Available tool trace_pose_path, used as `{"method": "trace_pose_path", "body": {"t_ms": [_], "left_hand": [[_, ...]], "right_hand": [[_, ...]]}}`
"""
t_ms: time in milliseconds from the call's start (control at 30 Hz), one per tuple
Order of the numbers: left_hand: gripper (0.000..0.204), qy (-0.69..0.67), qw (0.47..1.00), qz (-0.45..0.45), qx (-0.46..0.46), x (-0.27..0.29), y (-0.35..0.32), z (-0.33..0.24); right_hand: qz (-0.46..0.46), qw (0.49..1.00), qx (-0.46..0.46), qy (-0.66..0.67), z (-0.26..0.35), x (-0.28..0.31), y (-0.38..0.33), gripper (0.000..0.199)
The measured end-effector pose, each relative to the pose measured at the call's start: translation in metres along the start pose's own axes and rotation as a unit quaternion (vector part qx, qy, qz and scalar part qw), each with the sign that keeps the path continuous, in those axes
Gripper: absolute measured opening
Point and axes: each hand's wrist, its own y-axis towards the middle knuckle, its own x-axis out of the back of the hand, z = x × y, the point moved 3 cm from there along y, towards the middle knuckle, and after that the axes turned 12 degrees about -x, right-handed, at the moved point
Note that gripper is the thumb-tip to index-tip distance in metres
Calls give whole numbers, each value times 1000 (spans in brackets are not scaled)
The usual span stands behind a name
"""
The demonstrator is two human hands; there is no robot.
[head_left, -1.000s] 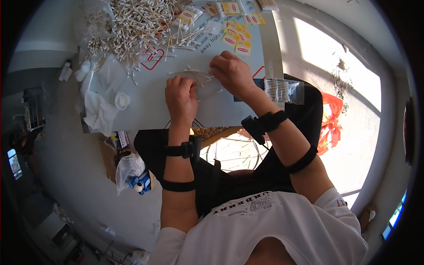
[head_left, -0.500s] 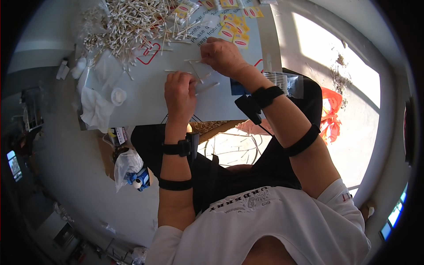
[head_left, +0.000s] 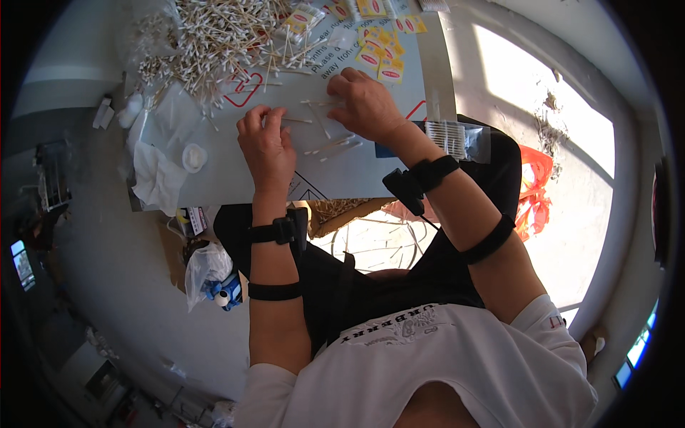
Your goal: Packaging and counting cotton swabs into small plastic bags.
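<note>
My left hand is over the table, fingers bent and apart, its fingertips beside a cotton swab on the surface. To its right, my right hand has thumb and fingers parted around another cotton swab; I see no firm grip on it. A slanting swab lies between the hands. Nearer to me, several loose swabs lie roughly side by side. A big heap of cotton swabs covers the far left of the table.
Yellow printed cards and packed swabs lie at the back right. A clear packet of swabs rests by my right forearm. White tissue and a small round white item are on the left. Below the table edge is an open carton.
My left hand has moved left, its fingers spreading. My right hand has shifted slightly right and nearer me, its thumb and fingers parting. More swabs show in the near group.
</note>
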Motion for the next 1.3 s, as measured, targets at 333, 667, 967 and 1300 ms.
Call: {"method": "trace_pose_path", "body": {"t_ms": [333, 667, 967, 1300], "left_hand": [[20, 67, 996, 46, -23, -6, 14, 42], [19, 64, 997, 48, -13, -10, 16, 48], [18, 20, 999, 30, -17, -22, 27, 37], [25, -41, 998, 9, -47, -9, 25, 9]], "right_hand": [[41, 999, -20, -23, -9, -1, 0, 3], [-46, 998, -50, -13, -11, 9, -12, 5], [12, 999, 0, -48, 2, 3, -22, 7], [5, 999, -33, 6, -4, 18, -26, 14]]}}
